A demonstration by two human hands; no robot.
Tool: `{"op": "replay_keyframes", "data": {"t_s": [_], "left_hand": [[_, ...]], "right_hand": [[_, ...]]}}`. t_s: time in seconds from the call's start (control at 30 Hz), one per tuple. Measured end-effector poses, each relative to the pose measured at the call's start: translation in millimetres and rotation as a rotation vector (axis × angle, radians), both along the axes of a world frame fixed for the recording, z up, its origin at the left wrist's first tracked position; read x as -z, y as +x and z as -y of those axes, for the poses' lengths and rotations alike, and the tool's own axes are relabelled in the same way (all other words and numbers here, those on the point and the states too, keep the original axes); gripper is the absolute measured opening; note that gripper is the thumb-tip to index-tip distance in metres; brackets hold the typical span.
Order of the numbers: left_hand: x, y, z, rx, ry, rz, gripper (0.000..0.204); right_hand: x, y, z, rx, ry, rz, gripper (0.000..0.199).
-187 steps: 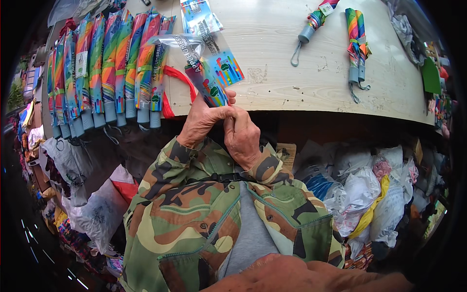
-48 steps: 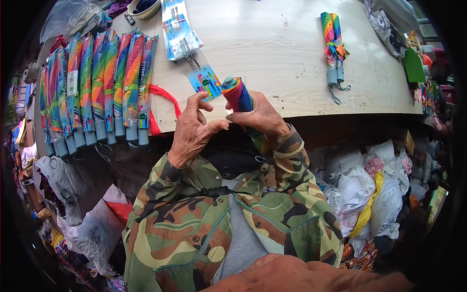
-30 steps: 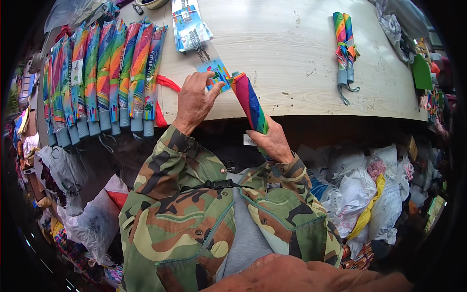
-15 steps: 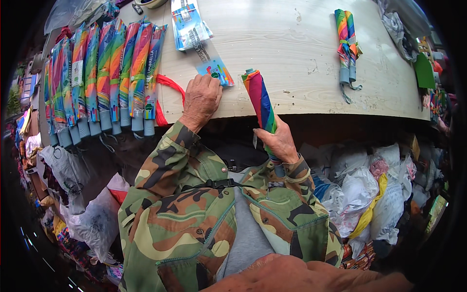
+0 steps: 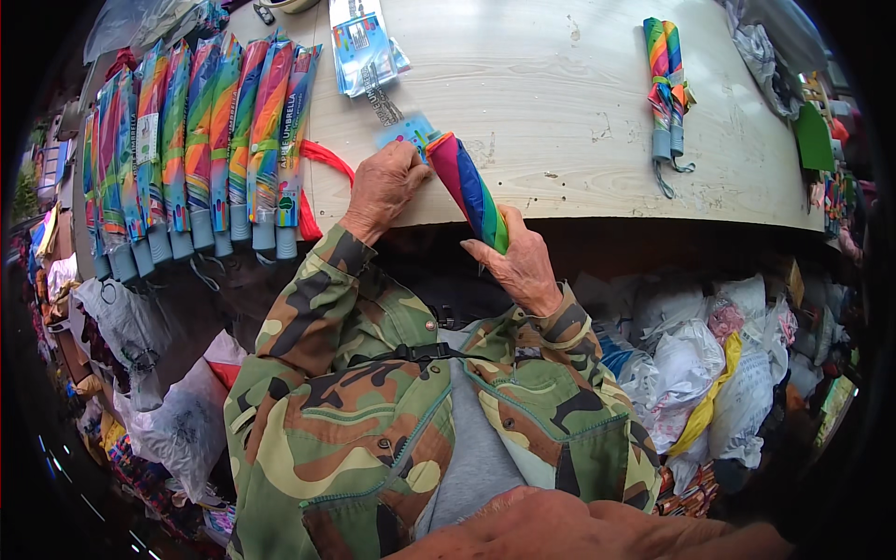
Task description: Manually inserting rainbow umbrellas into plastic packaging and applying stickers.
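Left: seven packaged rainbow umbrellas (image 5: 201, 140) lie side by side on the bench (image 5: 560, 121), handles over its near edge. Left hand (image 5: 383, 187), wrist bent, fingers pressed flat on a blue tag (image 5: 406, 131) (grasp not discernible). Right hand (image 5: 518, 266), fingers clenched around one folded rainbow umbrella (image 5: 467, 187), angled across the near edge. Far right: two bare folded umbrellas (image 5: 665, 84).
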State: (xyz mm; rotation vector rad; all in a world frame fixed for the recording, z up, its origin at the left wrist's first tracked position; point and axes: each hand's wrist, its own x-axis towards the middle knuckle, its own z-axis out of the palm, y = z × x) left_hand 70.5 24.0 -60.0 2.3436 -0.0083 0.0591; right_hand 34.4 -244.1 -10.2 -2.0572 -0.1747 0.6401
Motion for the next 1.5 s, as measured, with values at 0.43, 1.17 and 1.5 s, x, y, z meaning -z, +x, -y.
{"op": "replay_keyframes", "data": {"t_s": [0.43,1.17,1.5], "left_hand": [[-18.1,19.3,-38.1,0.049,-0.641,-0.595,0.022],[-11.7,5.1,-12.8,0.014,-0.180,-0.084,0.017],[-13.6,-7.6,5.7,-0.009,-0.025,0.169,0.005]], "right_hand": [[19.5,-11.2,11.0,-0.010,-0.006,0.237,0.074],[18.1,-8.7,27.4,-0.449,-0.719,1.085,0.074],[18.4,-9.8,26.1,-0.476,-0.788,1.151,0.075]]}}
